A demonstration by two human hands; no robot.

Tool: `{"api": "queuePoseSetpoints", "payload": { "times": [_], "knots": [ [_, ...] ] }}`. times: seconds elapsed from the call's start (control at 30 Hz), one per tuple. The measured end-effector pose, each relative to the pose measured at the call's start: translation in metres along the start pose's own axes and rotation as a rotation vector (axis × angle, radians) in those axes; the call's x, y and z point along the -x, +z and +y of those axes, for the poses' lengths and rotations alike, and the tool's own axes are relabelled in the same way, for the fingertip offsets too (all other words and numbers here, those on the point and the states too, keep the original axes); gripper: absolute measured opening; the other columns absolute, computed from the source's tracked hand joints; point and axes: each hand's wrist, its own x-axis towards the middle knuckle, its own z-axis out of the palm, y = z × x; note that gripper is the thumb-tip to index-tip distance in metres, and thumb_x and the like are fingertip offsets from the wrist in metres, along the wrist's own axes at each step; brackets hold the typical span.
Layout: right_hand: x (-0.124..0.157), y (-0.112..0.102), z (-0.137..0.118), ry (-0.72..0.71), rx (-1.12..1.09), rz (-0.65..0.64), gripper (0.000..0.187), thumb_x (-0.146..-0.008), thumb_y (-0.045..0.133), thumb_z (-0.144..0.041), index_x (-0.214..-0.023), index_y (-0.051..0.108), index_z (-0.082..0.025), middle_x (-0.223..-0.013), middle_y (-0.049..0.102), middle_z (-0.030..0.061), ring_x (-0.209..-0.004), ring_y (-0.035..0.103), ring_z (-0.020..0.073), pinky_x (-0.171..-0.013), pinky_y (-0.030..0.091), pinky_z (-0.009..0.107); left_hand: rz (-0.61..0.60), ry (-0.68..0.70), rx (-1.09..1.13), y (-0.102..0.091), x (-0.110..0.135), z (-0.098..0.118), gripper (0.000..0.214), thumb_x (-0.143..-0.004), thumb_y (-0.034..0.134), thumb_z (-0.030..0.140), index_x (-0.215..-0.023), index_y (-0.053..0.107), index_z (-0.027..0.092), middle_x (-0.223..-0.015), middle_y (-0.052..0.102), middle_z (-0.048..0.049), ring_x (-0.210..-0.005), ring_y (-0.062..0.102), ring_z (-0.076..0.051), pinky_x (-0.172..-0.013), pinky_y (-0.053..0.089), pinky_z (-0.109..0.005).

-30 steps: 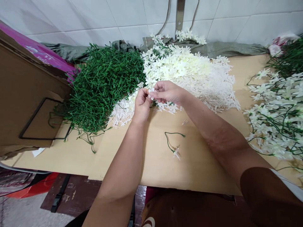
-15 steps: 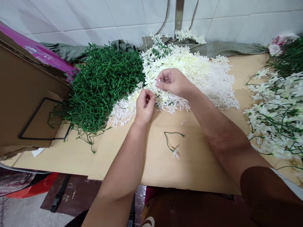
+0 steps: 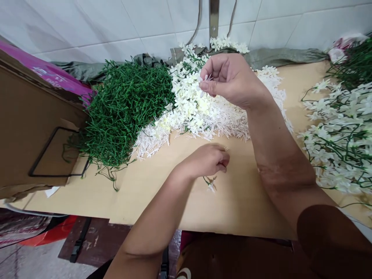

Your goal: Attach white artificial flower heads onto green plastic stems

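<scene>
My right hand (image 3: 232, 79) is raised above the pile of white artificial flowers (image 3: 193, 95), thumb and fingertips pinching a small white flower (image 3: 202, 84). Lower down, my left hand (image 3: 209, 159) has its fingers curled downward just over the tabletop. Whatever those fingertips touch or hold is hidden from me. A green artificial stem with a white flower (image 3: 211, 186) at its end lies below this hand, which covers the rest of the stem. A tiny white sprig (image 3: 225, 148) shows at the knuckles.
A heap of green stems (image 3: 130, 104) lies left of the white pile, beside a cardboard box (image 3: 35, 116). To the right is a pile of flowers on green stems (image 3: 343, 139). A tiled wall (image 3: 162, 23) bounds the cardboard-covered table (image 3: 151, 201) at the back.
My right hand has lifted up and toward the right with the white flower. My left hand has left the white pile, coming down and right over the lone stem.
</scene>
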Motion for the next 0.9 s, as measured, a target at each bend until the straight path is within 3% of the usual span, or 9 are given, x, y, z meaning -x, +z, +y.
{"api": "queuePoseSetpoints", "payload": {
  "times": [0.13, 0.2, 0.3, 0.43, 0.63, 0.77, 0.9],
  "knots": [
    [-0.001, 0.001, 0.004, 0.002, -0.04, -0.046, 0.018, -0.082, 0.067, -0.003, -0.069, 0.057, -0.013, -0.059, 0.046, -0.0077, -0.057, 0.044, -0.0001, -0.055, 0.034, 0.013, 0.145, -0.043, 0.166, 0.001, -0.001, -0.011, 0.01, -0.081, 0.06, 0.014, -0.072, 0.061, 0.017, -0.08, 0.063, -0.0029, -0.078, 0.058, -0.016, -0.072, 0.044, -0.029],
    [-0.002, 0.002, 0.008, 0.013, -0.046, -0.055, 0.018, -0.081, 0.067, -0.004, -0.07, 0.057, -0.013, -0.058, 0.046, -0.0076, -0.057, 0.045, 0.0009, -0.055, 0.035, 0.014, 0.304, -0.073, 0.359, 0.001, 0.001, -0.023, 0.009, -0.08, 0.062, 0.019, -0.072, 0.059, 0.018, -0.073, 0.061, -0.0011, -0.069, 0.056, -0.014, -0.065, 0.044, -0.028],
    [-0.005, 0.008, 0.017, 0.051, -0.074, -0.115, 0.017, -0.08, 0.069, -0.005, -0.071, 0.058, -0.014, -0.059, 0.05, -0.0063, -0.058, 0.047, 0.003, -0.054, 0.038, 0.016, 0.651, -0.154, 0.752, -0.003, 0.008, -0.046, 0.01, -0.082, 0.062, 0.024, -0.077, 0.055, 0.019, -0.064, 0.057, 0.0017, -0.059, 0.055, -0.011, -0.057, 0.043, -0.024],
    [-0.008, 0.019, 0.036, 0.182, -0.164, -0.279, 0.018, -0.076, 0.074, -0.007, -0.071, 0.058, -0.014, -0.061, 0.054, -0.0039, -0.058, 0.052, 0.0058, -0.057, 0.046, 0.019, 0.986, -0.169, 0.916, -0.015, 0.019, -0.073, 0.022, -0.074, 0.076, 0.025, -0.074, 0.055, 0.019, -0.057, 0.051, 0.005, -0.045, 0.041, -0.006, -0.045, 0.033, -0.02],
    [-0.008, 0.037, 0.072, 0.428, -0.332, -0.421, 0.023, -0.069, 0.083, -0.016, -0.072, 0.06, -0.012, -0.066, 0.061, -0.0017, -0.061, 0.062, 0.0092, -0.061, 0.055, 0.022, 1.116, -0.218, 0.988, -0.025, 0.028, -0.095, 0.034, -0.063, 0.086, 0.031, -0.087, 0.064, 0.021, -0.059, 0.062, 0.004, -0.047, 0.05, -0.007, -0.043, 0.035, -0.018],
    [-0.007, 0.045, 0.091, 0.49, -0.336, -0.547, 0.025, -0.067, 0.085, -0.014, -0.068, 0.06, -0.01, -0.06, 0.062, -0.001, -0.054, 0.061, 0.0076, -0.055, 0.052, 0.018, 1.192, -0.246, 0.975, -0.025, 0.03, -0.101, 0.031, -0.064, 0.085, 0.034, -0.079, 0.064, 0.018, -0.059, 0.065, 0.0017, -0.047, 0.053, -0.007, -0.043, 0.037, -0.018],
    [-0.008, 0.043, 0.094, 0.461, -0.312, -0.445, 0.023, -0.068, 0.083, -0.012, -0.07, 0.06, -0.01, -0.059, 0.062, -0.002, -0.054, 0.061, 0.0067, -0.056, 0.052, 0.017, 1.221, -0.253, 0.974, -0.023, 0.029, -0.101, 0.028, -0.07, 0.082, 0.035, -0.071, 0.06, 0.017, -0.054, 0.06, 0.0024, -0.046, 0.051, -0.007, -0.043, 0.037, -0.017]
  ]
}}
